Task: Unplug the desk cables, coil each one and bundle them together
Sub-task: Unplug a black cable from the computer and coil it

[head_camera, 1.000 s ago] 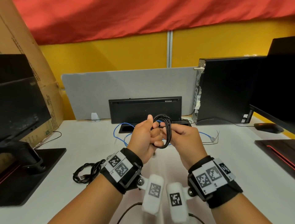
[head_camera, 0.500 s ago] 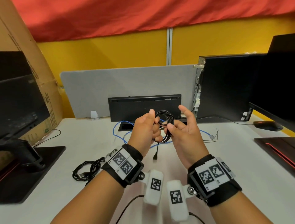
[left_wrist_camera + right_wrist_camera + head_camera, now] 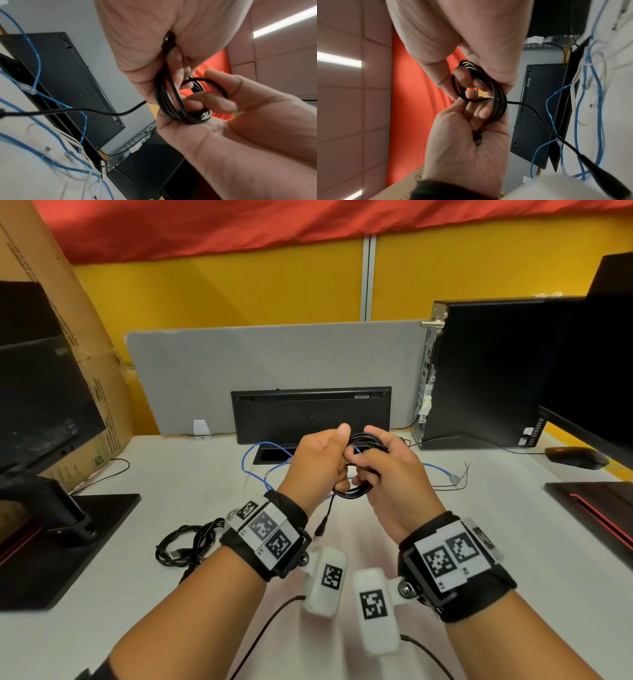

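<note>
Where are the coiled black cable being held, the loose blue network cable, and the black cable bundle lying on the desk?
coiled black cable (image 3: 354, 491), head view, lower loops.
loose blue network cable (image 3: 255, 448), head view, left loop.
black cable bundle (image 3: 185, 542), head view, middle.

Your white desk runs back to a grey divider panel along its far edge. Behind that you have a yellow wall under red cloth. A ceiling light strip glows overhead.

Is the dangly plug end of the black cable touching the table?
Apart. The head view shows the plug end hanging free below the black coil held in both hands, left hand and right hand, above the white table.
</note>
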The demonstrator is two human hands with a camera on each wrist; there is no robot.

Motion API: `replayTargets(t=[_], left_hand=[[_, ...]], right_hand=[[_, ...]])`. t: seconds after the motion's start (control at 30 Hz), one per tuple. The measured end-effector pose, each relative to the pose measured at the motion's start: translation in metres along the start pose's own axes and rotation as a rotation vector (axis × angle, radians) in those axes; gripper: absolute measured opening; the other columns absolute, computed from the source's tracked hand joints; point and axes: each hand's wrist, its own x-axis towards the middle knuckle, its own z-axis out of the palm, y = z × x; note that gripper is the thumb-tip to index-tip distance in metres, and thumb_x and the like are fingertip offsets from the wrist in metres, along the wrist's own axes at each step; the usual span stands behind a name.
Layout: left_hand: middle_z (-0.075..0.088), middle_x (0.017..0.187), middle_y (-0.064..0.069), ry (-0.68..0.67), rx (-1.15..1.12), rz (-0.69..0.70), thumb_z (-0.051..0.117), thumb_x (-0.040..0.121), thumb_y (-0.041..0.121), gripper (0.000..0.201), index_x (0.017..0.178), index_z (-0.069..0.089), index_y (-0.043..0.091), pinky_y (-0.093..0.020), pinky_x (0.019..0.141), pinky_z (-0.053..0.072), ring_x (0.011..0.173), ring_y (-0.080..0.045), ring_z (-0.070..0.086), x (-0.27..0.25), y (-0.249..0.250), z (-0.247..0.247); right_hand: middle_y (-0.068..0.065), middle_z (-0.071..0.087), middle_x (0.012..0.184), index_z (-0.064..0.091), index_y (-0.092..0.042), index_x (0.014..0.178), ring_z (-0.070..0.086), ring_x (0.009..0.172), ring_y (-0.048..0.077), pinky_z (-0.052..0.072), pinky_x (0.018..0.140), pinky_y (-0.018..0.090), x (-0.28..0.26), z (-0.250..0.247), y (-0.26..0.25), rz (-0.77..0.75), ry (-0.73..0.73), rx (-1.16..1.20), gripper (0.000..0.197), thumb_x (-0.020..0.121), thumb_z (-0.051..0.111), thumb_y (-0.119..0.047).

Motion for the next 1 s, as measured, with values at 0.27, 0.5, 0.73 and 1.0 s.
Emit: replayTargets(t=[0.27,0.5,0.73,1.0], left_hand=[[0.036,0.052,-0.002,0.139,0.124,0.106,0.039,0.104,0.031,0.043,0.065,0.046,0.013,-0.028,0.045,0.037,0.045,-0.016,0.035,0.000,-0.002,-0.004],[0.039,0.056,0.003,0.253,0.381,0.268,0.040,0.103,0.027,0.043,0.064,0.046,0.010,-0.022,0.055,0.035,0.052,-0.009,0.035,-0.001,-0.011,-0.006],[0.043,0.061,0.002,0.273,0.471,0.307,0.037,0.103,0.026,0.040,0.066,0.044,0.015,-0.025,0.061,0.040,0.057,-0.006,0.042,0.011,-0.008,-0.018],[0.044,0.062,0.000,0.274,0.411,0.227,0.034,0.104,0.029,0.039,0.067,0.043,0.019,-0.040,0.064,0.047,0.059,-0.015,0.045,0.014,-0.006,-0.029]], right_hand=[[-0.002,0.067,0.098,0.044,-0.026,0.133,0.067,0.091,0.014,0.057,0.083,0.038,0.004,-0.006,0.002,-0.075,0.081,-0.609,0.062,0.078,0.064,-0.006],[0.015,0.070,0.061,0.070,-0.003,0.070,0.071,0.056,0.026,0.062,0.062,0.041,0.001,-0.008,-0.005,0.067,0.139,-0.706,0.012,0.081,0.065,-0.001],[0.010,0.066,0.069,0.061,-0.006,0.108,0.067,0.076,0.023,0.057,0.083,0.039,-0.007,-0.004,-0.006,0.134,0.067,0.035,0.025,0.089,0.054,0.008],[0.006,0.050,0.069,0.061,0.003,0.114,0.034,0.043,0.007,0.030,0.040,0.019,0.004,-0.009,-0.012,0.203,0.011,0.114,0.027,0.096,0.042,0.003]])
